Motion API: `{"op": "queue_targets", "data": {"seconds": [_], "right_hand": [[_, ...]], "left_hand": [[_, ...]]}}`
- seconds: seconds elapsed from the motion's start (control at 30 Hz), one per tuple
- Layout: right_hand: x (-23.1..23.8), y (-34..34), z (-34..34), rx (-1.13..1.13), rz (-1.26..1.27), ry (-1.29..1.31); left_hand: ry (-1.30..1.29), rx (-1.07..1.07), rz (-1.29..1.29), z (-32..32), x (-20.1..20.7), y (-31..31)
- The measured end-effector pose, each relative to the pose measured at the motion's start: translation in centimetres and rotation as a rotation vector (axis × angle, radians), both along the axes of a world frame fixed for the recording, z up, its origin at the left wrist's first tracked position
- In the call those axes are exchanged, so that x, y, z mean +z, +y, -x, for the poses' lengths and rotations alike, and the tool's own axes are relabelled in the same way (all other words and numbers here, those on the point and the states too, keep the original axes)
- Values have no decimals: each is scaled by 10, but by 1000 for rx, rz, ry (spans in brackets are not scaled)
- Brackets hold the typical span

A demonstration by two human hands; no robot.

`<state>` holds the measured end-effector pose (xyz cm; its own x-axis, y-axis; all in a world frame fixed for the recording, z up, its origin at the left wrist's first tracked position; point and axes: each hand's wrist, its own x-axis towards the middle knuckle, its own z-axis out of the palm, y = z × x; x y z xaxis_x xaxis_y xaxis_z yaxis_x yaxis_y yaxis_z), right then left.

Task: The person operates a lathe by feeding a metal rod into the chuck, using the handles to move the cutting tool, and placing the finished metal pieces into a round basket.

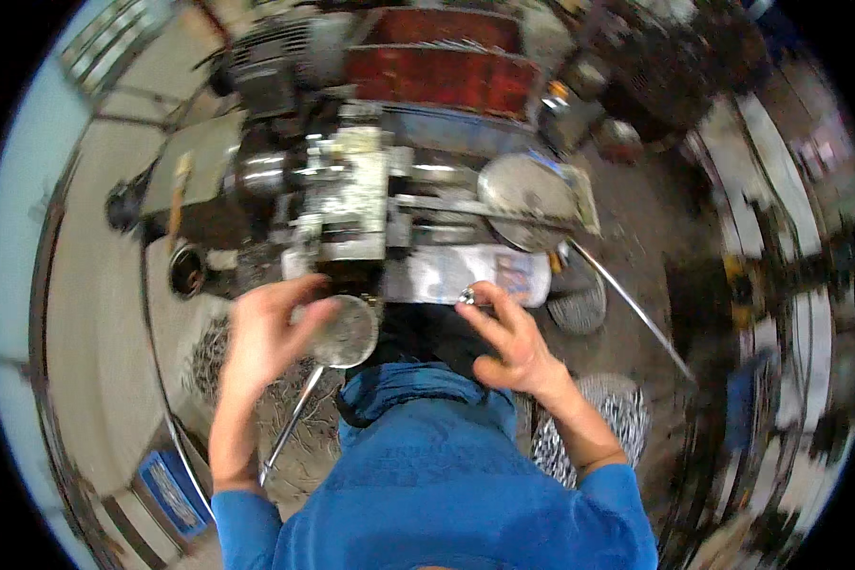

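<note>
My right hand (515,350) pinches a small shiny metal piece (466,296) between thumb and fingertips, above a white printed sack (437,274) on the near side of the machine. The piece is too small to name more exactly. Over on the left, my left hand (266,332) has its thumb and fingers apart, somewhat blurred, with nothing visible between them. It is beside a round, pale grey dish (347,332), partly overlapping its edge. Beyond both hands stands a lathe-like metal machine (356,195) with a bright cylindrical part at its left.
A round grey tray (513,185) sits at the machine's right. Behind are a red metal bin (437,81) and a finned motor (275,62). A thin metal rod (636,313) slants at the right. Metal shavings (214,366) lie at the left; a blue box (173,492) stands lower left.
</note>
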<state>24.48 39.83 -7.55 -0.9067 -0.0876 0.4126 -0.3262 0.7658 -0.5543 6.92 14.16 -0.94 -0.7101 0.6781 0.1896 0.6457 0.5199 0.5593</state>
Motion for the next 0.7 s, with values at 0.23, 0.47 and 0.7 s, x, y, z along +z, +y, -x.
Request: {"op": "queue_targets", "data": {"seconds": [0.23, 0.47, 0.7], "right_hand": [[48, -61, 65, 262, -128, 174], [41, -70, 79, 371, -55, 168], [52, -73, 98, 381, -123, 181]], "left_hand": [[-213, -177, -213, -17, -13, 22], [-399, -204, -251, -8, -17, -1], [-363, -212, -300, 1, -17, -9]]}}
